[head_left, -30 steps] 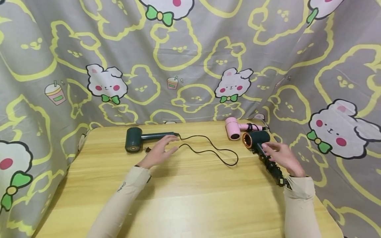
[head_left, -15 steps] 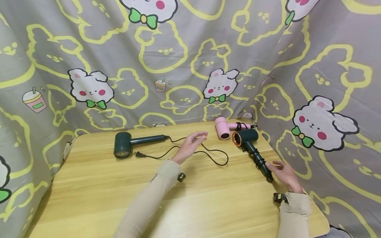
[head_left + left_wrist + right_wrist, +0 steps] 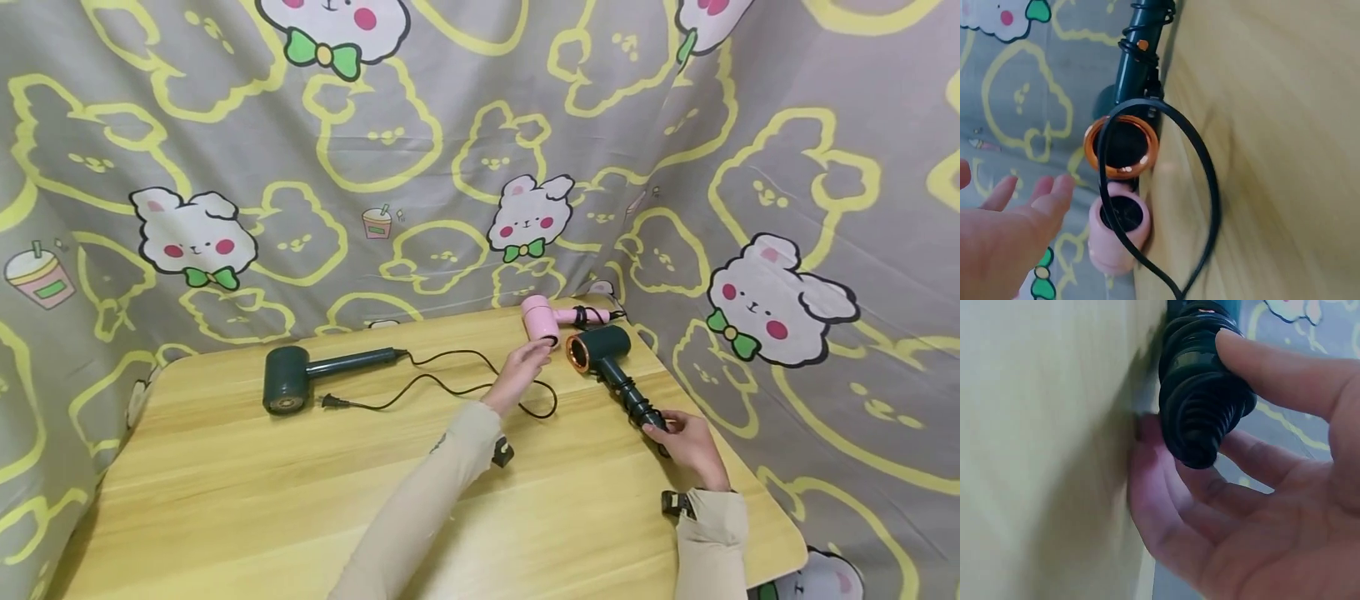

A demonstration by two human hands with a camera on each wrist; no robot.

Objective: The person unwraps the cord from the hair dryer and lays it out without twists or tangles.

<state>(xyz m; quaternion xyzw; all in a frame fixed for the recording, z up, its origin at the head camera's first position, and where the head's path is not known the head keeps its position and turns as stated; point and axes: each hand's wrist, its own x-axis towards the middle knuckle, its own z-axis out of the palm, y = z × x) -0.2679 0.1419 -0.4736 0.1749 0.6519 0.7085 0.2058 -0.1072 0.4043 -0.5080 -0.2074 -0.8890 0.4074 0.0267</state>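
Note:
My right hand is at the handle end of a dark green hair dryer with a copper-rimmed nozzle. In the right wrist view, its thumb lies on the black cord wound round that handle, and the other fingers curl beneath. My left hand reaches over the table, fingers extended and holding nothing. In the head view its fingertips overlap the lower end of a pink hair dryer. The left wrist view shows the pink dryer's dark opening beside the copper rim, with a black cord loop in front.
A second dark green hair dryer lies at the table's left, its cord trailing right in a loop and its plug nearby. The wooden table meets a patterned curtain at the back and right.
My left hand has moved right, from the left dryer's handle towards the pink dryer. My right hand has slid down from the copper-rimmed dryer's body to its handle end and taken hold. The view has turned right.

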